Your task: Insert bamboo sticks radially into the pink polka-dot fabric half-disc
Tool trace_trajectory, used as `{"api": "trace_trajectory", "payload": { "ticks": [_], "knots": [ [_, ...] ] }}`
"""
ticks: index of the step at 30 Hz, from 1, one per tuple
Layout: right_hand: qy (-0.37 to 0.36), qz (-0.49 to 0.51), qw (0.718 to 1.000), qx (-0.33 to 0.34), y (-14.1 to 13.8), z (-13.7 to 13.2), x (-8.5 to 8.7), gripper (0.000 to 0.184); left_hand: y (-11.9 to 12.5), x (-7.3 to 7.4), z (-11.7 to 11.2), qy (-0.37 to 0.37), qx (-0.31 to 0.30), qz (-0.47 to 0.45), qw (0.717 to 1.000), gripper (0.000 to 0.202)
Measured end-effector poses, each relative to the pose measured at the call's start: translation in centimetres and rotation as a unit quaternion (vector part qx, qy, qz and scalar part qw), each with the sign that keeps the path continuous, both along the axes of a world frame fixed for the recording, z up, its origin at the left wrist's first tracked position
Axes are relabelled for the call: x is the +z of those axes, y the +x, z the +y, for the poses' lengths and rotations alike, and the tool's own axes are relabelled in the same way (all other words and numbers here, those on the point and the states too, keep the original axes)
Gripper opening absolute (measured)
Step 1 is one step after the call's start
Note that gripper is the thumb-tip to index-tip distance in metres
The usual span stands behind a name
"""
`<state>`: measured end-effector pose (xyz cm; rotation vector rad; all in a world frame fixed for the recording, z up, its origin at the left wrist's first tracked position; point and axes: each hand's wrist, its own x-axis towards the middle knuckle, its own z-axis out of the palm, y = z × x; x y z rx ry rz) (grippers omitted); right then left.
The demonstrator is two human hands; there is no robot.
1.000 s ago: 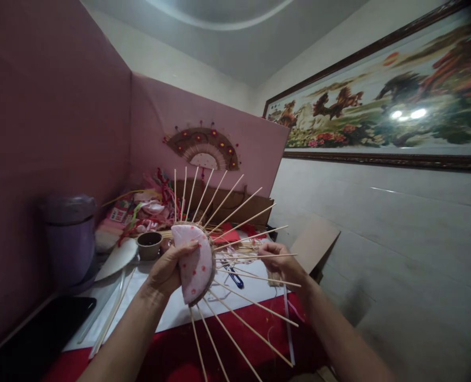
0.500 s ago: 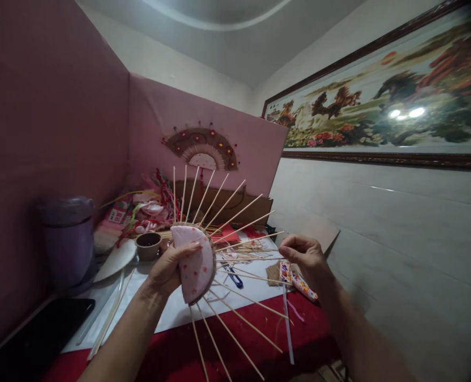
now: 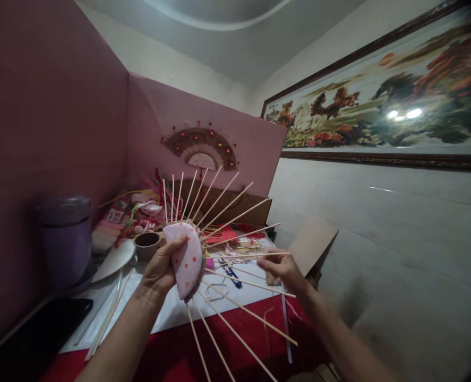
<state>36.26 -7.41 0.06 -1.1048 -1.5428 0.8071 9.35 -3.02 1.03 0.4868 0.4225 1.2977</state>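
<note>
My left hand (image 3: 159, 270) grips a half-round pink padded piece with red dots (image 3: 187, 260), held up over the table. Several thin bamboo sticks (image 3: 227, 204) fan out from it like spokes, upward, to the right and downward. My right hand (image 3: 280, 267) is at the tips of the right-hand sticks, fingers pinched around one stick (image 3: 255, 254). Under the sticks lie a blue-handled tool (image 3: 232, 275) and loose sticks on a white sheet (image 3: 167, 313) over a red cloth (image 3: 255, 334).
A finished brown fan (image 3: 200, 148) hangs on the pink partition. A purple lidded pot (image 3: 65, 239), a small brown cup (image 3: 146, 245), a white plate (image 3: 113, 260), craft scraps and a cardboard box (image 3: 235, 204) crowd the table. A dark phone (image 3: 28, 339) lies at front left.
My right hand rose to the right, then came back down to the stick tips. My left hand has shifted the fan frame slightly left and tilted it.
</note>
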Motion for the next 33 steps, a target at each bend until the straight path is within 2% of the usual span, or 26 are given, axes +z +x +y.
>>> {"api": "trace_trajectory", "payload": {
  "ticks": [2, 6, 8, 11, 17, 22, 28, 31, 33],
  "knots": [
    [-0.071, -0.032, 0.995, 0.064, -1.2, 0.9, -1.8, 0.031, 0.0, -0.1, 0.0, -0.002, -0.013, -0.006, 1.000, 0.014],
    [-0.117, -0.063, 0.981, 0.143, -4.1, 1.4, -4.1, 0.029, -0.1, -0.5, 0.1, -0.004, -0.036, -0.006, 0.999, 0.014],
    [-0.123, -0.076, 0.977, 0.155, -5.5, 1.2, -4.5, 0.024, -0.1, -0.6, 0.1, -0.004, -0.041, -0.003, 0.999, 0.014],
    [-0.133, -0.105, 0.976, 0.140, -7.2, 0.9, -5.0, 0.020, -0.1, -0.5, 0.2, -0.003, -0.038, -0.003, 0.999, 0.013],
    [-0.153, -0.102, 0.970, 0.161, -8.7, 1.5, -7.3, 0.012, 0.0, -0.5, 0.0, -0.006, -0.041, -0.011, 0.999, 0.015],
    [-0.162, -0.067, 0.968, 0.178, -9.6, 1.3, -7.0, 0.016, 0.2, -0.5, 0.1, -0.017, -0.038, -0.022, 0.999, 0.015],
    [-0.156, -0.016, 0.976, 0.153, -10.1, 1.4, -7.0, 0.027, 0.4, -0.2, 0.1, -0.021, -0.054, -0.050, 0.997, 0.011],
    [-0.156, 0.031, 0.977, 0.139, -10.0, 1.9, -7.5, 0.034, 0.2, -0.1, 0.0, -0.042, -0.058, -0.030, 0.997, 0.020],
    [-0.156, 0.041, 0.980, 0.118, -9.8, 2.4, -7.7, 0.035, 0.1, 0.0, -0.1, -0.051, -0.086, -0.013, 0.995, 0.030]
  ]
}}
